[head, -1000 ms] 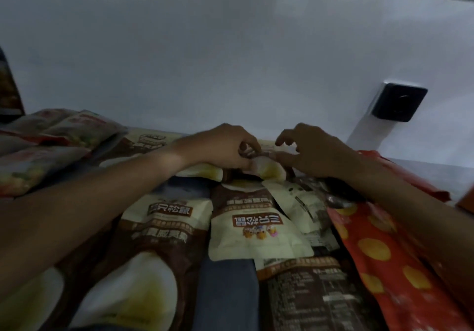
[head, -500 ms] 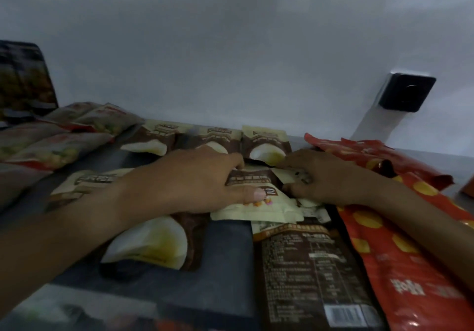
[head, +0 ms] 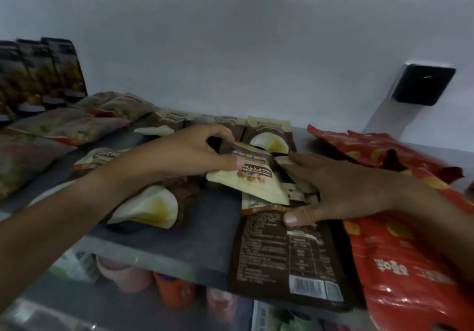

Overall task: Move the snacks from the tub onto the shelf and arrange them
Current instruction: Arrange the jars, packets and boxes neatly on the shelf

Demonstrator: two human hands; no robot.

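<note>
Head view only. Grey shelf [head: 205, 218] already well stocked, so most of the moving looks done: dark upright pouches [head: 43, 74] at upper left of the frame, greenish flat packets [head: 69, 125] lying just below them, brown-and-cream egg-print packets [head: 269, 135] in a row along the back wall, red yellow-dotted bags [head: 400, 266] heaped down the right side. Left hand [head: 184, 156] at centre, fingers pinching a small cream-and-brown snack pouch [head: 251, 179], lifted and tilted over a loose pile. Right hand [head: 341, 192] just beside it, fingers spread flat, pressing on that pile, thumb on a brown packet turned back-up with barcode [head: 287, 259], hanging over the shelf's front edge. Tub not in view. Left to do, by the look of it: straightening the centre pile into rows.
</note>
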